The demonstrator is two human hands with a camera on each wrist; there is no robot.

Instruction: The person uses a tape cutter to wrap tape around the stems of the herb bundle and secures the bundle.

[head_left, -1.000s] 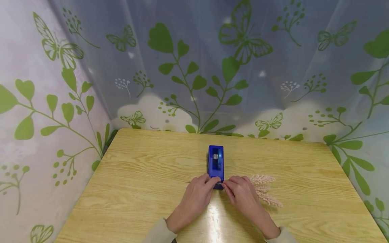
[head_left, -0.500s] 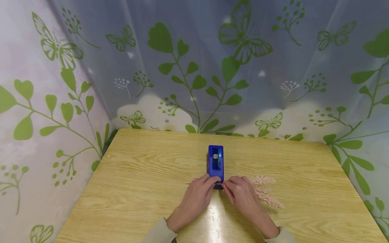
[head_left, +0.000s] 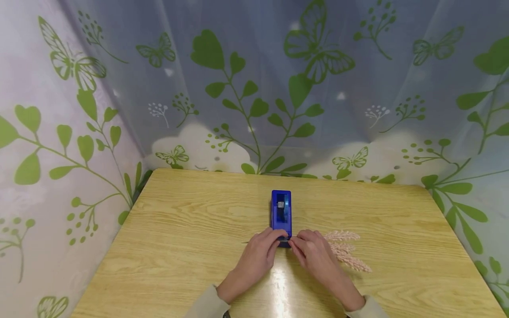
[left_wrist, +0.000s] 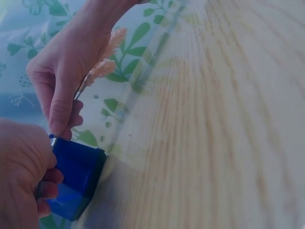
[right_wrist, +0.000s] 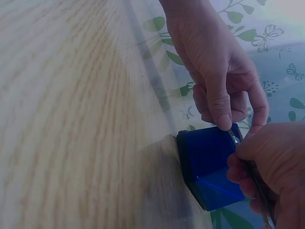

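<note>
A blue box-shaped thing (head_left: pixel 281 216), apparently a tape dispenser, stands upright on the table; a toothed metal edge shows at its near end in the right wrist view. Across that end lie the thin dark stems of several pink flower sprigs (head_left: pixel 350 258), heads out to the right. My left hand (head_left: pixel 257 252) pinches the stems at the dispenser's left, and a stem tip (head_left: pixel 245 242) sticks out past it. Just right of the dispenser, my right hand (head_left: pixel 318 255) pinches the stems (right_wrist: pixel 255 179) with thumb and fingers. Fingers hide much of the near end and the stems.
The wood-grain table (head_left: pixel 191 207) extends on all sides of the dispenser. Behind and beside it hangs a curtain (head_left: pixel 262 101) printed with green leaves and butterflies. Light glares on the tabletop between the forearms.
Both hands stay almost where they were at the dispenser's near end. The stem tip at the left has dipped slightly toward the near side. The head view has shifted a little.
</note>
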